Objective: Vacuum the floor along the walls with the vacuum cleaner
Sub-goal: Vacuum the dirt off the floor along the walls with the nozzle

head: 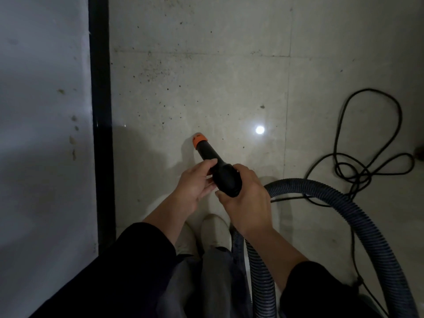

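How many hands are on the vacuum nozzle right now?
2. The left hand holds the nozzle mid-length; the right hand grips its thick rear end, near the hose.

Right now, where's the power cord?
Head view, right side: the cord lies in loose loops on the floor, just beyond the hose and right of the nozzle gripped by the left hand and right hand, far from the wall at left.

Pale wall (pixel 41 111) left, black baseboard (pixel 101 88), dusty beige tile floor (pixel 206 76), bright light reflection (pixel 259 129).
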A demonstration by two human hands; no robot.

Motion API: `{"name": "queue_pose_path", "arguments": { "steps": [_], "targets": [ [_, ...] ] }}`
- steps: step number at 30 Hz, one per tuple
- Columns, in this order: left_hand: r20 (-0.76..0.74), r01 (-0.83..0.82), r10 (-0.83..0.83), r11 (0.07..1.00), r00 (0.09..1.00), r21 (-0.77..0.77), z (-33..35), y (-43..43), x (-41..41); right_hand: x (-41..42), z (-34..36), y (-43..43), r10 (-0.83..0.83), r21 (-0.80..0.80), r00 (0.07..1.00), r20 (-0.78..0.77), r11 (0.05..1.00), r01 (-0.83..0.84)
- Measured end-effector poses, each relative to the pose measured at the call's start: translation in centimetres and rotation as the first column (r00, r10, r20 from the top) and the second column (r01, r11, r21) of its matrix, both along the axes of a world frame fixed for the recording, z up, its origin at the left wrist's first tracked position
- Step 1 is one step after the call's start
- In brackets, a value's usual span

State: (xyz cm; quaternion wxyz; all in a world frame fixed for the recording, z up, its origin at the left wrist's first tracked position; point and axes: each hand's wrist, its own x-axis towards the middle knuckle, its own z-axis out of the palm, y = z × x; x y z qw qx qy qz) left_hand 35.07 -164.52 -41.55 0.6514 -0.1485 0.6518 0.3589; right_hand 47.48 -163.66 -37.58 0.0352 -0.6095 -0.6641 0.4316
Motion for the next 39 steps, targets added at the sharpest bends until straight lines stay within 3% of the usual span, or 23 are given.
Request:
{"name": "queue_pose_path", "arguments": {
  "steps": [27,39],
  "targets": [
    [-0.05,-0.055,0.054,0.999,0.997,-0.001,-0.3,-1.4,-4.7,-4.5,-0.5,-0.1,0.097,-0.01,0.995,-0.037,0.995,-0.097],
    [-0.001,-0.048,0.048,0.998,0.999,-0.028,0.0,-1.5,-2.0,-2.0,-0.1,-0.7,0.063,-0.029,0.998,-0.005,0.998,-0.063]
  ]
}}
